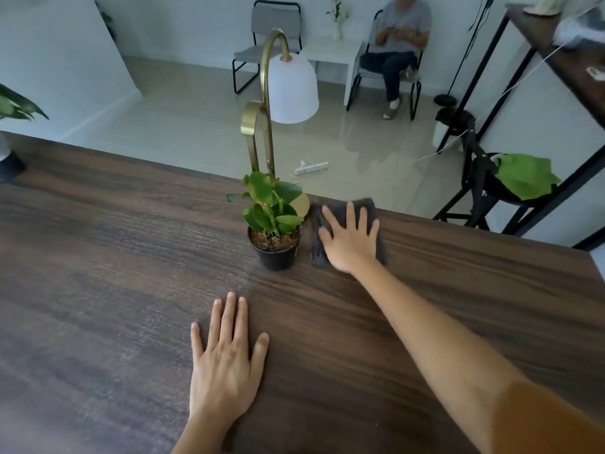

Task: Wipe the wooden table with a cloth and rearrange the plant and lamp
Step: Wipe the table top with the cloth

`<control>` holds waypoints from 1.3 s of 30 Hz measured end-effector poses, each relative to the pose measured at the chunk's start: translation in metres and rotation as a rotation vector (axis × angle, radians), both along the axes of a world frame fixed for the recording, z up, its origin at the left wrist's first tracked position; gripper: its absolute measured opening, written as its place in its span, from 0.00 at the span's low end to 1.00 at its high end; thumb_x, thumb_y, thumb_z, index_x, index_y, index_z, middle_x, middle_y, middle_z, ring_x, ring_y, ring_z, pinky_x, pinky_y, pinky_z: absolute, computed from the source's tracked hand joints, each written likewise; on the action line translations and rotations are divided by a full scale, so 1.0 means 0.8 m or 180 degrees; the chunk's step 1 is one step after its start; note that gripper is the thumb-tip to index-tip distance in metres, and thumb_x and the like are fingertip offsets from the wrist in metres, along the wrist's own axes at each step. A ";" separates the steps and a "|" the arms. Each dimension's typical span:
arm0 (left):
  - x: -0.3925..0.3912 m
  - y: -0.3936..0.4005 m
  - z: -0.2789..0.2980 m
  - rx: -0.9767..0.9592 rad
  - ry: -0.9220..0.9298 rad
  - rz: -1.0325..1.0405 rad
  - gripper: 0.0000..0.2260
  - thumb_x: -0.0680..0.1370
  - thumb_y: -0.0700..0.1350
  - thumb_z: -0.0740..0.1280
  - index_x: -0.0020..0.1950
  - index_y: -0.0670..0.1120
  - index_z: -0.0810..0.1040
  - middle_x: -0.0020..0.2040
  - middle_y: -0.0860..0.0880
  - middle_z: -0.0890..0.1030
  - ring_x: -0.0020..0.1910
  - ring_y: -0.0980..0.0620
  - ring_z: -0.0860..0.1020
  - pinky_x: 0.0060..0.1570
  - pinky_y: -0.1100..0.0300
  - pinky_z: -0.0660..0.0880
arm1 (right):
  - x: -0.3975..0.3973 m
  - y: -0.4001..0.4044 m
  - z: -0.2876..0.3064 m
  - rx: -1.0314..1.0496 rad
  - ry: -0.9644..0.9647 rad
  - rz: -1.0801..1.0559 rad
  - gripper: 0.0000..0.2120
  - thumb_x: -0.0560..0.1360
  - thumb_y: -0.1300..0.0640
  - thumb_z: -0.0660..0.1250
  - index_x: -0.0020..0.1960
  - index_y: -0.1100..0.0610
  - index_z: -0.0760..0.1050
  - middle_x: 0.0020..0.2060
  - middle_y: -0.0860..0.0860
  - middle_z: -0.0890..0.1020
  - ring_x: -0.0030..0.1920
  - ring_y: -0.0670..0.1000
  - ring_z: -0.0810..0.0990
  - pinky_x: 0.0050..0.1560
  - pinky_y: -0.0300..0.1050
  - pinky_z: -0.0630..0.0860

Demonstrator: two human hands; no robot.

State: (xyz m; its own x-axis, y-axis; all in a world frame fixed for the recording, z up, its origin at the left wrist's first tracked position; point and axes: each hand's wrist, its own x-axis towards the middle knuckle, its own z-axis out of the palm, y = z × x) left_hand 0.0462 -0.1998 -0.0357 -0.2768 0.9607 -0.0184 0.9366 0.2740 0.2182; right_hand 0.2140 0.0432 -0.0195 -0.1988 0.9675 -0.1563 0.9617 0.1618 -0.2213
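Observation:
A dark wooden table [114, 257] fills the lower view. A small green plant in a black pot [275, 224] stands near its far edge. Right behind it rises a brass lamp [266, 103] with a white bell shade; its round brass base shows beside the leaves. A dark grey cloth [366, 208] lies flat just right of the pot. My right hand [352, 237] presses on the cloth with fingers spread, palm down. My left hand [226, 355] rests flat on the bare table nearer to me, fingers apart, holding nothing.
Another potted plant [16, 109] sits at the table's far left edge. A dark metal shelf [556, 60] and a stool with a green leaf [523, 175] stand to the right. A person sits on a chair [393, 54] beyond; a power strip [311, 167] lies on the floor.

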 end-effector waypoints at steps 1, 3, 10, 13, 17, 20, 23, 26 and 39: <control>0.000 0.000 0.001 -0.0015 -0.0013 -0.0006 0.33 0.77 0.64 0.40 0.78 0.47 0.50 0.79 0.51 0.48 0.77 0.51 0.43 0.74 0.42 0.47 | 0.016 -0.035 -0.001 0.0012 0.0007 0.0119 0.26 0.80 0.38 0.40 0.77 0.37 0.42 0.80 0.54 0.44 0.78 0.61 0.41 0.74 0.67 0.41; 0.001 0.001 0.000 -0.0009 -0.0043 -0.0005 0.33 0.77 0.64 0.40 0.78 0.48 0.48 0.79 0.51 0.47 0.77 0.51 0.42 0.74 0.42 0.45 | 0.053 -0.127 -0.005 0.0064 -0.0082 0.0397 0.27 0.78 0.35 0.36 0.77 0.36 0.42 0.80 0.54 0.47 0.78 0.62 0.45 0.75 0.67 0.45; 0.002 0.000 -0.001 0.0076 -0.0096 -0.0010 0.32 0.77 0.63 0.40 0.78 0.48 0.45 0.78 0.51 0.44 0.77 0.51 0.39 0.74 0.43 0.41 | 0.159 -0.253 0.003 0.0154 -0.0369 0.0829 0.27 0.75 0.29 0.40 0.74 0.29 0.44 0.79 0.49 0.49 0.78 0.60 0.50 0.73 0.63 0.51; 0.003 -0.001 0.001 0.0069 -0.0066 0.0002 0.32 0.77 0.62 0.40 0.78 0.47 0.45 0.79 0.50 0.45 0.77 0.50 0.40 0.74 0.42 0.42 | 0.120 -0.124 -0.001 0.0279 -0.0271 0.0172 0.28 0.75 0.31 0.38 0.74 0.31 0.38 0.80 0.51 0.42 0.78 0.63 0.41 0.74 0.67 0.44; 0.002 0.000 0.000 0.0009 -0.0046 -0.0029 0.32 0.78 0.62 0.40 0.78 0.48 0.44 0.79 0.50 0.44 0.77 0.50 0.39 0.74 0.42 0.41 | 0.030 0.005 0.003 -0.0168 -0.0191 -0.0449 0.27 0.78 0.34 0.42 0.76 0.34 0.41 0.79 0.56 0.42 0.76 0.68 0.39 0.72 0.72 0.40; 0.001 0.000 0.000 0.0014 -0.0042 -0.0039 0.32 0.78 0.62 0.40 0.78 0.48 0.43 0.79 0.50 0.43 0.77 0.50 0.39 0.74 0.41 0.41 | 0.002 -0.030 0.001 -0.0170 -0.0226 0.0021 0.26 0.79 0.36 0.42 0.76 0.34 0.41 0.79 0.55 0.41 0.77 0.66 0.38 0.72 0.71 0.38; 0.001 0.001 0.002 -0.0017 -0.0064 -0.0048 0.32 0.78 0.62 0.40 0.78 0.47 0.44 0.79 0.49 0.45 0.77 0.49 0.40 0.74 0.41 0.41 | 0.023 -0.133 -0.002 -0.0084 -0.0112 0.0557 0.25 0.80 0.37 0.42 0.75 0.32 0.41 0.80 0.53 0.41 0.77 0.64 0.38 0.73 0.69 0.39; 0.001 0.000 0.005 -0.0037 -0.0131 -0.0056 0.32 0.77 0.62 0.40 0.78 0.47 0.44 0.79 0.49 0.45 0.77 0.49 0.40 0.74 0.40 0.41 | 0.078 -0.273 0.002 0.0028 -0.0033 0.0777 0.25 0.79 0.37 0.42 0.74 0.29 0.39 0.79 0.50 0.41 0.78 0.62 0.38 0.74 0.67 0.41; -0.007 -0.002 0.012 0.0168 -0.0641 -0.0079 0.26 0.81 0.53 0.51 0.77 0.45 0.54 0.79 0.49 0.52 0.78 0.49 0.44 0.73 0.42 0.39 | 0.154 -0.205 0.016 -0.0339 -0.0084 -0.1577 0.38 0.70 0.24 0.37 0.77 0.37 0.40 0.79 0.57 0.41 0.76 0.68 0.39 0.72 0.71 0.38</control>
State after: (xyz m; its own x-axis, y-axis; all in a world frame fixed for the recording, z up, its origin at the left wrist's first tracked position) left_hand 0.0408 -0.2015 -0.0263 -0.2488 0.9683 -0.0204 0.8790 0.2346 0.4150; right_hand 0.3375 -0.1207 -0.0070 0.2855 0.9230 -0.2579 0.9227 -0.3374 -0.1863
